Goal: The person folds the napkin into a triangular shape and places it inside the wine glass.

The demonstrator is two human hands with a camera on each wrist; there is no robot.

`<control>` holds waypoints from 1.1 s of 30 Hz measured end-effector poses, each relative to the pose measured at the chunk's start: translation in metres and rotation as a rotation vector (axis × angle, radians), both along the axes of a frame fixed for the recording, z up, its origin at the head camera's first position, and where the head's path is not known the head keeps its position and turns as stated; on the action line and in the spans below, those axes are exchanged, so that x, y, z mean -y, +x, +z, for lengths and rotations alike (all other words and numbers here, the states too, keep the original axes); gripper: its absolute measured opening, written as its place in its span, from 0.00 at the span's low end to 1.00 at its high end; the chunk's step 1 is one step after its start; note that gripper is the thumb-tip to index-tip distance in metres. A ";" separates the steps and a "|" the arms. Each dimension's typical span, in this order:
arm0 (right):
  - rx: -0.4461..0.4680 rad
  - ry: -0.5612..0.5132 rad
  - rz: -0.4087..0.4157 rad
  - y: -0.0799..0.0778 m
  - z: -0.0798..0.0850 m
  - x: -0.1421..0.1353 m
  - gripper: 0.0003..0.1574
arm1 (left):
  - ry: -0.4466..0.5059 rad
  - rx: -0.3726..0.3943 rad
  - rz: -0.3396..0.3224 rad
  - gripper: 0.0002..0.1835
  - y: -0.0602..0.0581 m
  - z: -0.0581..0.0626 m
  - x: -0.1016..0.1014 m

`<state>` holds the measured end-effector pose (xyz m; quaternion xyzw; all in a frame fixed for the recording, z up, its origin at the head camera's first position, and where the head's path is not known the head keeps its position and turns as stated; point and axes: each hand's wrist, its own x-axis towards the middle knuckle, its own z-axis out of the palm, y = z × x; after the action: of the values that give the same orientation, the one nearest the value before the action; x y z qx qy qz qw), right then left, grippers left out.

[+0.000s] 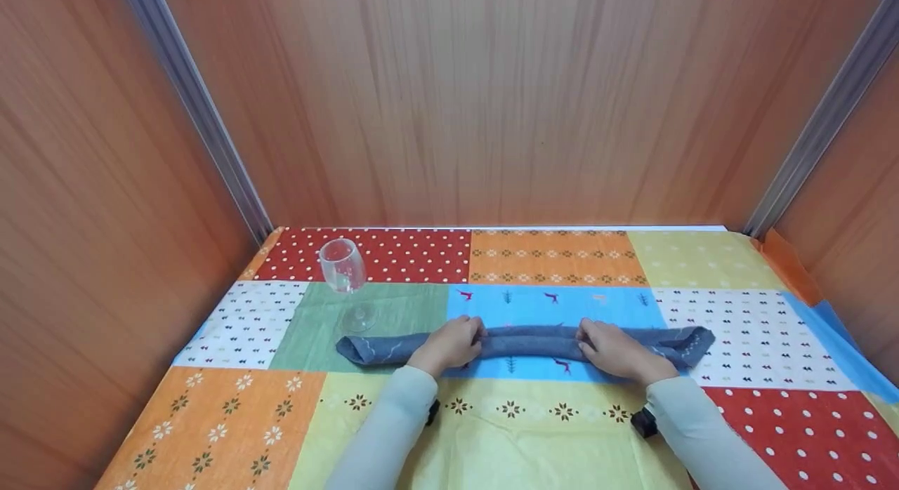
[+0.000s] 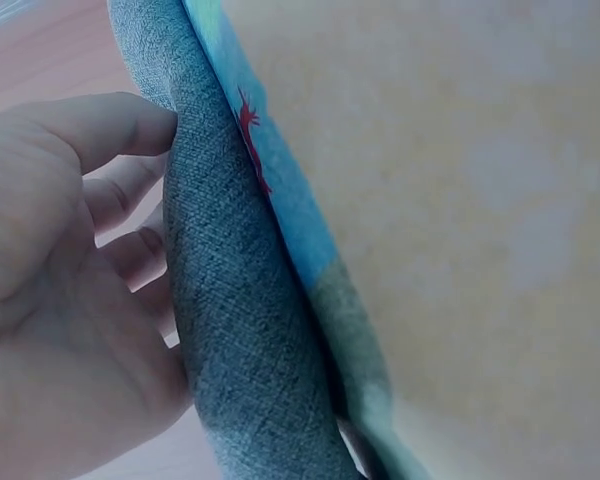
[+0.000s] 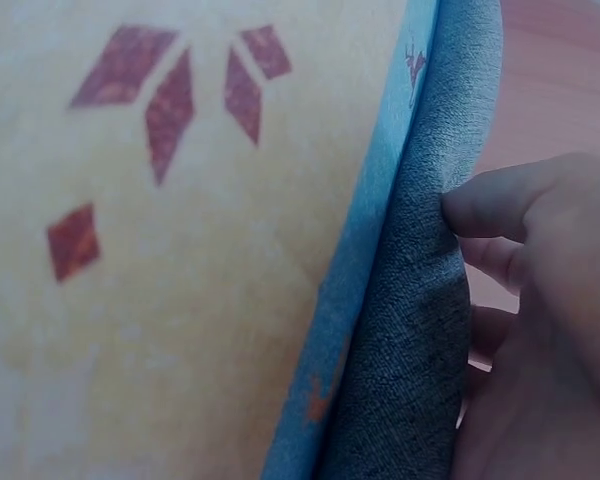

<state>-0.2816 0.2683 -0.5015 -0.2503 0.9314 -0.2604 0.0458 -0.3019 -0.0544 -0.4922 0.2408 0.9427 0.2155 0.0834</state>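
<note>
A grey-blue cloth point(image 1: 532, 343) lies rolled into a long strip across the middle of the tablecloth, its ends looser and showing a pale stitched pattern. My left hand point(image 1: 451, 342) grips the roll left of its middle. Further right, my right hand point(image 1: 612, 349) holds it too. In the left wrist view, the thumb and curled fingers of the left hand point(image 2: 90, 230) meet the side of the cloth point(image 2: 240, 300). The right wrist view has the right hand point(image 3: 550, 290) pinching the edge of the roll point(image 3: 410, 300); its fingertips are partly hidden behind the cloth.
A clear wine glass point(image 1: 344, 267) stands upright behind the roll's left end, its foot close to the cloth. Under everything is a patchwork-patterned tablecloth point(image 1: 232, 427). Wood-grain panels point(image 1: 491, 111) enclose the table at the back and both sides.
</note>
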 end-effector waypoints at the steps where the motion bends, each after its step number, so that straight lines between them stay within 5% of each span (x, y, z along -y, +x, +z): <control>1: 0.004 0.000 0.006 0.000 0.000 -0.001 0.04 | -0.001 0.000 -0.003 0.09 0.001 0.000 0.000; 13: 0.109 -0.034 0.061 0.011 0.005 -0.004 0.03 | -0.029 0.006 -0.020 0.08 0.011 0.002 0.000; 22: 0.121 -0.034 0.051 0.013 0.005 -0.004 0.04 | -0.038 -0.308 -0.114 0.08 0.018 0.004 -0.005; 29: 0.137 -0.047 0.028 0.014 0.003 -0.005 0.02 | -0.085 -0.318 -0.117 0.07 0.024 0.006 -0.004; 33: 0.036 -0.043 0.003 0.016 0.005 -0.003 0.02 | -0.077 -0.267 -0.109 0.09 0.024 0.005 -0.001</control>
<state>-0.2656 0.2708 -0.4970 -0.2477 0.9243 -0.2847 0.0576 -0.2776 -0.0538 -0.4872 0.3145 0.9385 0.1405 -0.0219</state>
